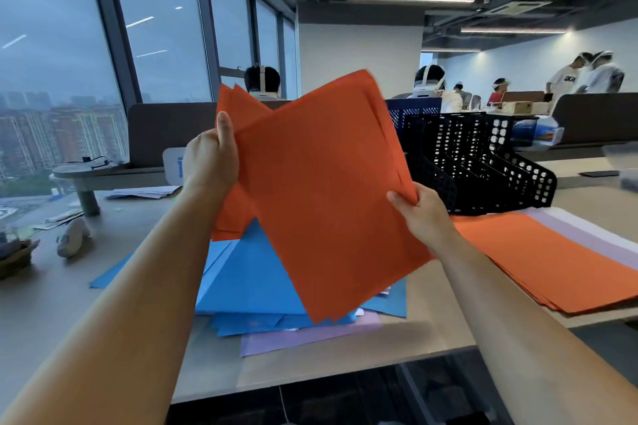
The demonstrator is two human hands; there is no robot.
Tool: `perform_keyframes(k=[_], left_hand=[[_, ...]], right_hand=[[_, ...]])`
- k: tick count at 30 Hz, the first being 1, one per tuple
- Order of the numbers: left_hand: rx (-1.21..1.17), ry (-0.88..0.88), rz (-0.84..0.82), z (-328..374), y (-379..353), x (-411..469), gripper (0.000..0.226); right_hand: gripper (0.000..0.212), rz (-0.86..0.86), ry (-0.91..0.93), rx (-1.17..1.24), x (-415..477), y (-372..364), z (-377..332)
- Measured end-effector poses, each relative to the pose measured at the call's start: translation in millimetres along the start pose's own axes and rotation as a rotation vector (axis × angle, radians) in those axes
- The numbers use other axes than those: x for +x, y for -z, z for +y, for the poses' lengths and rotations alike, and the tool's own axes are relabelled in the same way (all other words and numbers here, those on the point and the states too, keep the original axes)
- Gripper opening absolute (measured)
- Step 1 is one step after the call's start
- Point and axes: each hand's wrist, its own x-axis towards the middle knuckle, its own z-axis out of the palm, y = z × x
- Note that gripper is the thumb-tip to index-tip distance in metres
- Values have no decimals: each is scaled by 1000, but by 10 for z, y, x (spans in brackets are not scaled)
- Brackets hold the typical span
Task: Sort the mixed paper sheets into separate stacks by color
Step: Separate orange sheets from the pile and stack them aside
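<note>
a pale desk point(431, 304) beside tall windows is seen from head height, with two bare arms reaching forward. at the left, the left hand point(210, 162) is raised, its fingers curled round the edge of a rear bundle of orange sheets point(238, 107), with the thumb laid straight up along the front. in the middle, a front bundle of orange sheets point(328, 183) is held in the air, tilted so that its long axis runs from upper left to lower right and one corner points down. whether the left hand also touches this bundle cannot be told. beneath it a loose blue pile point(248, 283) lies on the desk, with a lilac sheet point(293, 338) showing under its near edge. further right, the right hand point(428, 217) pinches the front bundle's right edge, the thumb pressed on the face and the fingers hidden behind the paper. behind that hand a black mesh file rack point(483, 166) stands upright. at the far right an orange stack point(545, 262) lies flat on the desk, resting on pale lilac sheets point(587, 235). this stack lies to the right of and below the right hand, which is the nearer hand by far. its long axis slants from the rack toward the near right. the front bundle would likely need to be turned to that slant before being laid down.
</note>
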Motion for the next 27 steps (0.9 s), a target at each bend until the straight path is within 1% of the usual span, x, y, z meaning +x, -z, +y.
perform_keyframes(k=[1, 3, 5, 7, 9, 11, 13, 15, 16, 18, 19, 20, 21, 22, 24, 25, 27], left_hand=[[16, 7, -4, -17, -22, 27, 60], [62, -21, 13, -38, -87, 43, 48], [100, -105, 49, -52, -158, 6, 33], [124, -207, 61, -57, -225, -56, 33], [154, -281, 45, -89, -300, -97, 35], [178, -313, 36, -119, -349, -114, 36], [211, -334, 23, -135, -394, -123, 37], [262, -386, -19, -119, -446, -175, 39], [294, -463, -48, -115, -486, -224, 42], [312, -753, -103, -157, -629, -362, 48], [286, -908, -148, -213, -716, -454, 42], [254, -1023, -222, -275, -798, -558, 35], [242, -1095, -297, -358, -880, -664, 34], [248, -1135, -366, -459, -975, -759, 37], [266, -1134, -513, -643, -1107, -941, 39], [256, -1120, -590, -743, -1155, -1001, 38], [231, -1121, -671, -890, -1218, -1071, 35]], right_hand=[[9, -17, -64, 19, 16, -11, 82], [10, -72, -248, 89, 37, -55, 212], [15, -114, -467, 185, 69, -111, 335], [19, -135, -680, 276, 84, -143, 425], [16, -164, -803, 342, 100, -147, 522], [9, -171, -850, 379, 119, -155, 582], [15, -170, -868, 338, 132, -173, 601], [9, -205, -866, 274, 141, -227, 644], [11, -231, -874, 246, 124, -261, 660], [17, -280, -908, 227, 40, -339, 677], [17, -301, -919, 222, -14, -374, 691], [17, -311, -921, 217, -66, -405, 708], [16, -309, -915, 227, -107, -426, 741], [15, -307, -913, 240, -144, -441, 771], [10, -315, -927, 272, -199, -469, 843], [10, -319, -934, 282, -218, -491, 884], [16, -298, -947, 306, -252, -533, 949]])
